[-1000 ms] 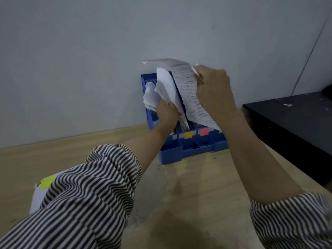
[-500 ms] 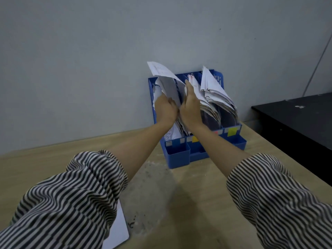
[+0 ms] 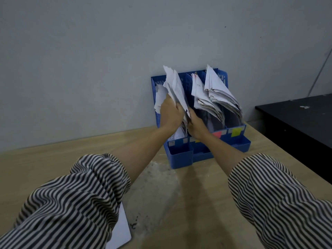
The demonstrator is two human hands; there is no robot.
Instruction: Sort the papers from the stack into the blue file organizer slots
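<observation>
I see the light wooden desk (image 3: 53, 169) running up to a grey wall (image 3: 89, 51), with a pale scuffed patch near its middle. A black cabinet top (image 3: 296, 119) sits beyond the desk's right edge. The blue plastic file organizer (image 3: 181, 156) stands at the desk's far edge against the wall, upright, with low front trays and coloured sticky labels on the slot fronts: a pink one (image 3: 217, 134) and a yellow one (image 3: 236, 132). Its two right slots hold fanned, crumpled white papers (image 3: 215, 94) leaning rightward.

My two striped sleeves fill the foreground. A white sheet (image 3: 120, 232) lies flat at the desk's near edge, partly under my left sleeve (image 3: 71, 203).

My left hand (image 3: 169, 114) grips a bundle of white printed papers (image 3: 175, 87) at the organizer's left slots, fingers curled round the bundle's lower part. My right hand (image 3: 195, 124) presses in just beside it, touching the same bundle from the right; its fingers are hidden among the sheets, so I cannot tell how they lie.
</observation>
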